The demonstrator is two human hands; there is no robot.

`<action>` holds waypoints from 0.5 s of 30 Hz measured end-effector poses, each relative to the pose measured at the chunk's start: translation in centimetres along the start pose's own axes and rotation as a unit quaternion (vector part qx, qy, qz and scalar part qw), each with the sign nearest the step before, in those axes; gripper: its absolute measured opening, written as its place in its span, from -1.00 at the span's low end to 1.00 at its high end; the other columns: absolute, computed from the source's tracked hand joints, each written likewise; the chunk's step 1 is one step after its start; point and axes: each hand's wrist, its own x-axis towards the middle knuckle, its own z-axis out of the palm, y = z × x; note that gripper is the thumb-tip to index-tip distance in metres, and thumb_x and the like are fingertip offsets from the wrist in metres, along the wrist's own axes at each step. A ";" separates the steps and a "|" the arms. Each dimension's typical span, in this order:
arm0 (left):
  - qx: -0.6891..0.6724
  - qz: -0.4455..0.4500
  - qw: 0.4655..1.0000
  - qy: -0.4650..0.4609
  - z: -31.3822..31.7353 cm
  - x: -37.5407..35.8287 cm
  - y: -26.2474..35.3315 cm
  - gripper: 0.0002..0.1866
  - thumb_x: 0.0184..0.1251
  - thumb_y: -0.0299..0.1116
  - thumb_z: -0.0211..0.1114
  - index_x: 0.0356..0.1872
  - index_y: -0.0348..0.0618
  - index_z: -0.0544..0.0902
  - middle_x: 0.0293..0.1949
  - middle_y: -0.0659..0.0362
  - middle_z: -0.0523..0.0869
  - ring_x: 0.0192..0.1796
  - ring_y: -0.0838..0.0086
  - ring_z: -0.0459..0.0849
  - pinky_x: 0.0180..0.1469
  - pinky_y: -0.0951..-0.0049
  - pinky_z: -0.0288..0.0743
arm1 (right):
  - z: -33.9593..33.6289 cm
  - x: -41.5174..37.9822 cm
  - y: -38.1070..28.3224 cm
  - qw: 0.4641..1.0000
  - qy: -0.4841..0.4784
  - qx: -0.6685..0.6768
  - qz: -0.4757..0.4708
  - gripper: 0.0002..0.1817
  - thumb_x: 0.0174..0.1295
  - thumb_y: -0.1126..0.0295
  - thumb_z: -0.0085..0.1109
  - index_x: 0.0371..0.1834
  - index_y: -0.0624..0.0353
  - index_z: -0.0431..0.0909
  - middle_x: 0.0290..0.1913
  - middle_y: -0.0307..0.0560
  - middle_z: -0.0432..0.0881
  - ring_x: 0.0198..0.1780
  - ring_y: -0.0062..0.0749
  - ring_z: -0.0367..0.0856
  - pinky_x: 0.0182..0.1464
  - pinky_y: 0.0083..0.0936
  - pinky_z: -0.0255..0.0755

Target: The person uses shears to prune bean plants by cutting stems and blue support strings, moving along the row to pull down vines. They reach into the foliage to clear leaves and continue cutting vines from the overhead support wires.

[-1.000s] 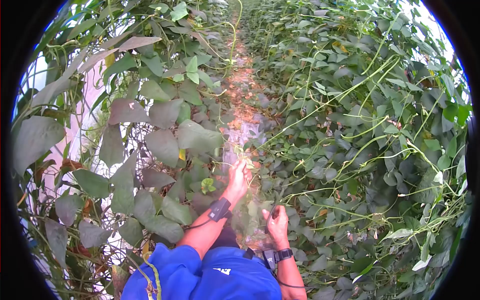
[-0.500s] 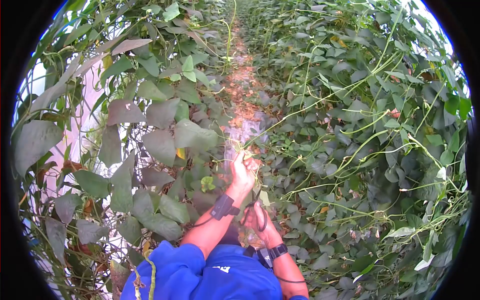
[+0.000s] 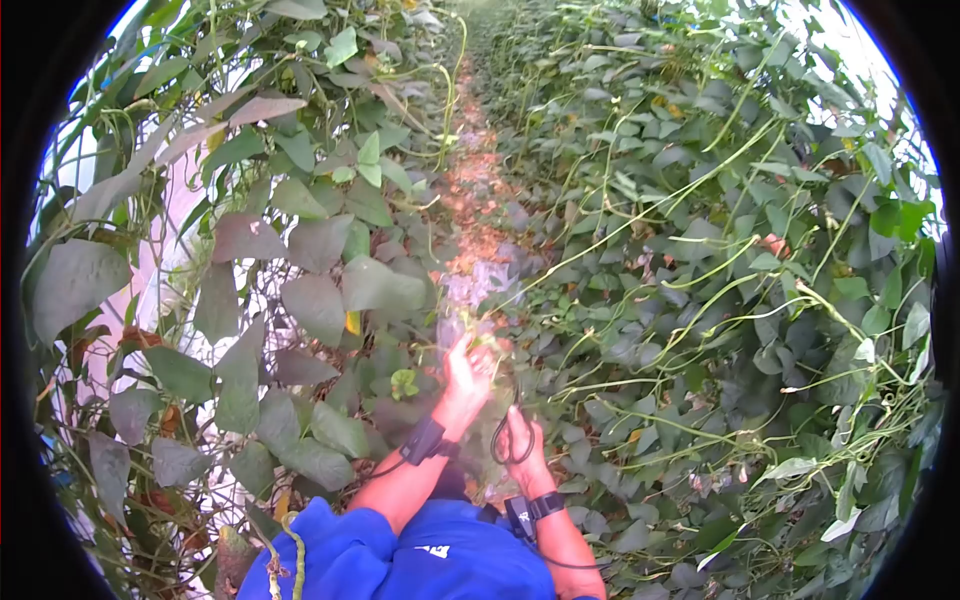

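My left hand [image 3: 466, 383] is raised in the gap between two walls of bean vines, its fingers closed around a thin pale-green vine tip [image 3: 478, 330]. Just below and to the right, my right hand [image 3: 522, 447] grips a small dark tool with a loop handle [image 3: 506, 440], which looks like scissors; its blades are hidden behind the hand and leaves. The tool sits close under my left hand, near the same vine. Both wrists carry black strapped devices with cables.
Dense leafy vines [image 3: 300, 290] climb on the left and more vines [image 3: 720, 280] on the right, with thin tendrils reaching across. A narrow path with dry leaves [image 3: 478, 200] runs ahead. Blue fabric [image 3: 420, 560] and a long green bean pod [image 3: 296, 560] hang at the bottom.
My right hand rose from lower right to just beneath my left hand, bringing the dark tool up. My left hand lowered slightly while keeping hold of the vine.
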 end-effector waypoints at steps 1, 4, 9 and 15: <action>0.023 0.013 0.999 0.027 -0.5 0.0 -0.2 -0.52 0.37 -0.13 -0.04 -0.79 0.05 0.13 -0.78 0.33 0.11 -0.71 0.56 0.09 -0.58 0.50 -0.02 | -0.6 0.0 0.2 1.000 0.009 -0.014 -0.016 -0.65 0.28 0.15 0.08 -0.62 0.04 0.35 -0.75 -0.36 0.26 -0.75 -0.63 0.20 -0.72 -0.63 0.04; 0.074 0.054 0.995 0.039 -1.9 -0.8 -0.8 -0.70 0.32 -0.24 0.01 -0.63 0.00 0.27 -0.78 0.36 0.15 -0.73 0.59 0.09 -0.62 0.51 -0.04 | -2.6 0.1 1.0 0.998 0.003 -0.053 -0.047 -0.68 0.28 0.19 0.08 -0.57 0.12 0.39 -0.72 -0.27 0.36 -0.73 -0.55 0.28 -0.68 -0.58 0.14; 0.127 0.044 0.990 0.041 -4.4 -1.8 -2.1 -0.84 0.28 -0.31 0.05 -0.50 -0.03 0.36 -0.77 0.39 0.17 -0.74 0.62 0.13 -0.65 0.56 -0.01 | -2.7 -0.7 -3.1 0.973 -0.023 -0.149 -0.176 -0.72 0.29 0.20 0.06 -0.39 0.22 0.44 -0.53 -0.15 0.52 -0.54 -0.48 0.50 -0.45 -0.52 0.38; 0.144 0.029 0.989 0.007 -6.0 -2.0 -3.1 -0.86 0.26 -0.35 0.07 -0.48 -0.07 0.39 -0.77 0.39 0.18 -0.74 0.63 0.14 -0.67 0.57 0.01 | -1.3 1.8 -15.5 0.875 0.082 -0.376 -0.294 -0.60 0.25 0.03 0.08 -0.32 0.21 0.44 -0.53 -0.23 0.51 -0.46 -0.61 0.45 -0.41 -0.60 0.32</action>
